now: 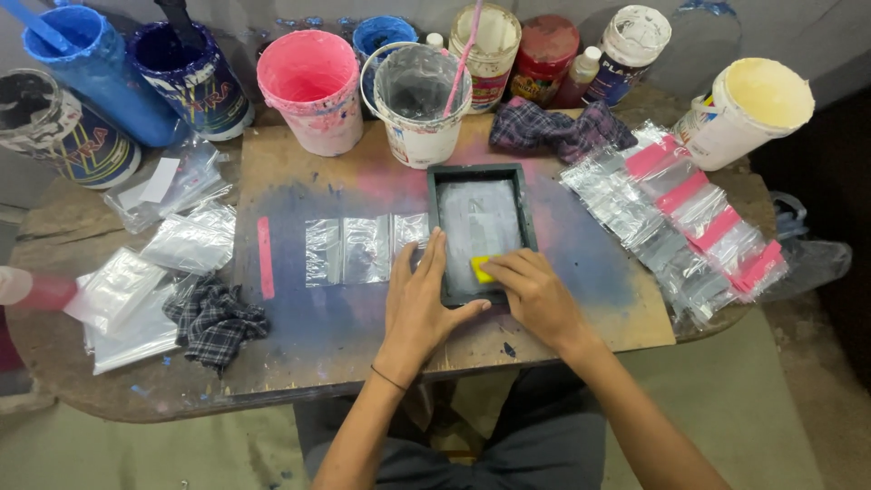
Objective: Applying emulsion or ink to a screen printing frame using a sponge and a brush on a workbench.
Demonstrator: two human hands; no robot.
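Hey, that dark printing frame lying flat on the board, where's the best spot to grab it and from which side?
Probably the frame's long left rail, from the left: the left hand already rests near that rail's lower corner. It lies flat with a raised rim to pinch. The right hand with its yellow scraper occupies the near end, and a white bucket crowds the far end.

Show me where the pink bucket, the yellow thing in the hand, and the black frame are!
pink bucket point(313, 109), head view, on its outer side wall.
yellow squeegee point(480, 269), head view, on its visible left end.
black frame point(435, 227), head view, on its left rail.
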